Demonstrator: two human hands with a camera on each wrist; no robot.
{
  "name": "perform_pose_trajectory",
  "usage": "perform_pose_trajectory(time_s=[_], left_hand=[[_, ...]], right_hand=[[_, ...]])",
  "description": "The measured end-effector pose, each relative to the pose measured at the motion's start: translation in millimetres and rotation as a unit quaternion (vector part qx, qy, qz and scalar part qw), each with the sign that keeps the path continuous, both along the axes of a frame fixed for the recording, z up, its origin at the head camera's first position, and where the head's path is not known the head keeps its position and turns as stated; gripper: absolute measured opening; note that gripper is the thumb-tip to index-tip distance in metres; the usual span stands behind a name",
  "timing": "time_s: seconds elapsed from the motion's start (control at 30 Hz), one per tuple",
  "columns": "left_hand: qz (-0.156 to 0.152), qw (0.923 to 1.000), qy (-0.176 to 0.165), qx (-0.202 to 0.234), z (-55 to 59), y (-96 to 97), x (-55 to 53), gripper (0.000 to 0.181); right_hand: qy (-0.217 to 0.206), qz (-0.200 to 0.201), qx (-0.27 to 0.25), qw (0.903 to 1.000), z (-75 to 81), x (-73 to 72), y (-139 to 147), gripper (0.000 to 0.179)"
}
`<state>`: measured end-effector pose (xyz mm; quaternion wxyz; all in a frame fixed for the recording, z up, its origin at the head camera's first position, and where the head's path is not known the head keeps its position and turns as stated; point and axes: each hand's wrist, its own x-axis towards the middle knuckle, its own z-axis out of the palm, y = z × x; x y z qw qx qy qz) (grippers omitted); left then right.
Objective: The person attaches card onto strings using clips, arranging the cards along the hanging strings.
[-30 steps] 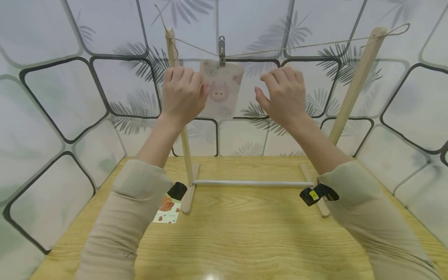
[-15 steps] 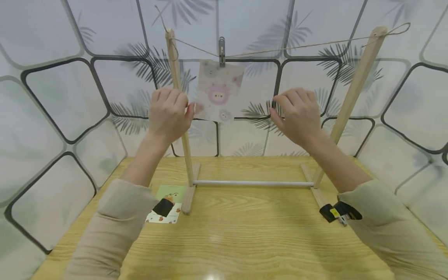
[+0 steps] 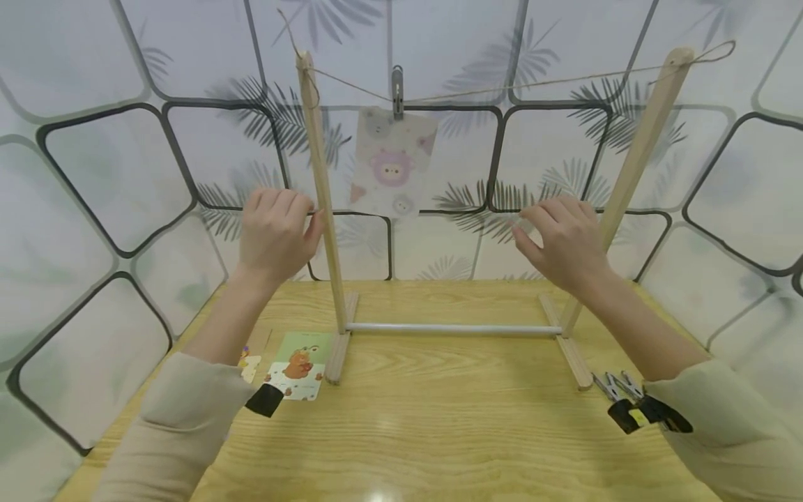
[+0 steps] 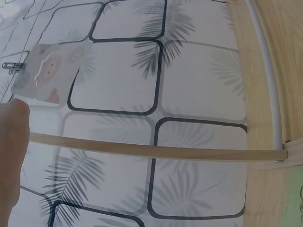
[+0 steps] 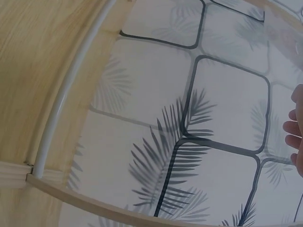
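A pale sheet (image 3: 392, 188) printed with a pink cartoon animal hangs from a metal clip (image 3: 398, 94) on a twine line (image 3: 502, 88). My left hand (image 3: 276, 233) is in the air beside the left wooden post (image 3: 321, 167), fingers loosely bent and holding nothing. Near the right post (image 3: 643, 150), my right hand (image 3: 561, 240) is likewise raised, relaxed, with nothing in it. In the left wrist view the hanging sheet (image 4: 52, 71) and its clip (image 4: 13, 66) lie beyond the hand. Only fingertips (image 5: 293, 127) of the right hand show at that wrist view's edge.
A white rod (image 3: 452, 328) joins the two post feet on the wooden table (image 3: 426, 425). A green-and-white bear card (image 3: 304, 369) lies left, beside another card (image 3: 249, 364) partly behind the sleeve. Several metal clips (image 3: 617, 385) lie right, partly covered by the wrist strap.
Both hands have come down and apart, away from the hanging sheet. The table cards and the clips at the right have come into view from behind the arms.
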<state>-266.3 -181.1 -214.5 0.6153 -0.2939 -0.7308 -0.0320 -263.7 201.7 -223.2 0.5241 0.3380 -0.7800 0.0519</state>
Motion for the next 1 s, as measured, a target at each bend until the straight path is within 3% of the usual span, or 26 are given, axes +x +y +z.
perform_pose_trajectory(time_s=[0.43,0.63,0.83,1.0], left_hand=[[0.012,0.9996,-0.024,0.005,-26.9,-22.8,3.5,0.009],[0.024,0.9973,-0.067,-0.02,-44.7,-35.5,3.8,0.009],[0.04,0.9948,-0.094,-0.007,-61.8,-50.9,1.4,0.009],[0.068,0.9901,-0.123,-0.013,-77.3,-63.4,-3.1,0.013]], right_hand=[[-0.066,-0.061,0.0,0.996,-34.5,17.5,47,0.022],[-0.091,-0.085,0.01,0.9921,-55.8,24.7,67,0.021],[-0.141,-0.118,0.016,0.9828,-73.3,30.0,85,0.022],[-0.2,-0.159,0.019,0.9667,-85.1,33.8,98,0.022]])
